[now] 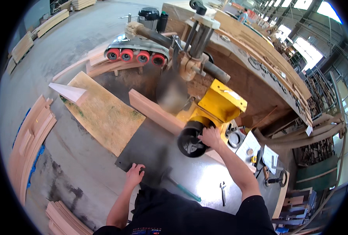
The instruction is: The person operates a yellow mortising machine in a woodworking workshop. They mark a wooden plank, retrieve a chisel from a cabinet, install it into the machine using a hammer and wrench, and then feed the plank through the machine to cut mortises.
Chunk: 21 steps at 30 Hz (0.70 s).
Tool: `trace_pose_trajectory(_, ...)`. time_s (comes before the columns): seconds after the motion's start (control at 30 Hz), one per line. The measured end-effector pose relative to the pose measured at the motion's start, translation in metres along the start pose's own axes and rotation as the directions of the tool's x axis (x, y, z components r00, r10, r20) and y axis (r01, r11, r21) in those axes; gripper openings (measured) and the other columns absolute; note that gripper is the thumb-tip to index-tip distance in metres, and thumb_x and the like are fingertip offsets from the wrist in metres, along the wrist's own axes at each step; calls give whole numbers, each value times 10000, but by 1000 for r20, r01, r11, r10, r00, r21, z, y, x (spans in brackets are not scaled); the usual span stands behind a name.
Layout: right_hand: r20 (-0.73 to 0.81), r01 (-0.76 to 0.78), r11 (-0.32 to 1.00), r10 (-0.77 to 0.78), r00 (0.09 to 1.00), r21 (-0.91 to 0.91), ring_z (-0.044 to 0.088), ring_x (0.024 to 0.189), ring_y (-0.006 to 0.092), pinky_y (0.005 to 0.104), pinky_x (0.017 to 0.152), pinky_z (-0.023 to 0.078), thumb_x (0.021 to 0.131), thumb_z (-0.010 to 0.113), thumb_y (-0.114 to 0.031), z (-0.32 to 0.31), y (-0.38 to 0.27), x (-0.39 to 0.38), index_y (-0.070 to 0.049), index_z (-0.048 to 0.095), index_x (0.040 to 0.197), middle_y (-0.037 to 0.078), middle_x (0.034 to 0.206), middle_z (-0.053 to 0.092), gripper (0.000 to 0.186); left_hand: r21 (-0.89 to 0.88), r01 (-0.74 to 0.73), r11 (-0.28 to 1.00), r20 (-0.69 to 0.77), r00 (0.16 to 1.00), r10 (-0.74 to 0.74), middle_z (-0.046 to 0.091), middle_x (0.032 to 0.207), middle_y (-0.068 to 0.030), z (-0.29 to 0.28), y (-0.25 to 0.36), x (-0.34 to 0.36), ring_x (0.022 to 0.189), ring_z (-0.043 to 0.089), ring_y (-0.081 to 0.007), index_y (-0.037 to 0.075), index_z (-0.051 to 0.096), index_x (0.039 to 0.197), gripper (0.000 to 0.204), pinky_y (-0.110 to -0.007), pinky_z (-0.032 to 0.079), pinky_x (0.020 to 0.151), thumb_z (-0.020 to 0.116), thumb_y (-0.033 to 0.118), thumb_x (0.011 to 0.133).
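Note:
My left hand (136, 172) rests on the near-left edge of the dark metal table (138, 145), its fingers apart and slightly bent. My right hand (210, 137) reaches into the round black fitting (187, 144) beneath a yellow machine housing (223, 103), its fingers curled on a small part I cannot make out. A long wooden board (154, 111) lies beside the housing, partly behind it. A green-handled tool (183, 190) and an adjustable wrench (223, 192) lie on the table near me.
A feeder with red wheels (127, 55) hangs on a metal column (199, 45). A plywood panel (101, 117) carries a pale wedge (69, 90). Timber stacks (29, 141) stand left. Papers (252, 145) and small tools lie right. Another person (243, 16) is far behind.

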State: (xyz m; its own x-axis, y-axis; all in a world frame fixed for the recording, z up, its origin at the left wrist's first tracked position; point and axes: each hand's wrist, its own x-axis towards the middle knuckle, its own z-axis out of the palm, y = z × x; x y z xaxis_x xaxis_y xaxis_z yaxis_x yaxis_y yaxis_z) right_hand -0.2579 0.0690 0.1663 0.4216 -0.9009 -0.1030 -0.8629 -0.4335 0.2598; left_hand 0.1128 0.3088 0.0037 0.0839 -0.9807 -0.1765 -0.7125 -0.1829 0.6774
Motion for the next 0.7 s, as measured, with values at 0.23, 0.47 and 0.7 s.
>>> trace_pose_trajectory(0.23, 101, -147, 977, 132, 986, 156, 733, 815, 350, 451, 748, 574, 951, 553, -340, 29, 10, 6, -84, 772, 826, 147, 835, 752, 359, 32, -16, 999, 18, 1000, 15, 539, 950, -69, 0, 8, 8, 868, 627, -282, 205, 643, 1111, 294, -434, 518, 746, 730, 133, 840)
trace_pose_trajectory(0.47, 27, -506, 635, 607, 794, 583, 707, 811, 390, 509, 720, 558, 1027, 488, -360, 75, -27, -49, -63, 671, 962, 183, 821, 718, 355, -4, -89, 996, 43, 995, 89, 522, 944, -61, 20, -5, 9, 754, 586, -238, 175, 647, 1153, 314, -386, 511, 701, 706, 84, 858)
trace_pose_trajectory(0.7, 107, -808, 371, 879, 464, 457, 645, 1008, 414, 505, 902, 510, 856, 693, -149, 217, -28, -321, 1, 634, 1116, 238, 1097, 666, 306, -266, 50, 963, 341, 939, 45, 601, 962, -46, 21, -37, 31, 806, 597, -140, 84, 625, 1257, 317, -300, 518, 746, 668, 102, 943)
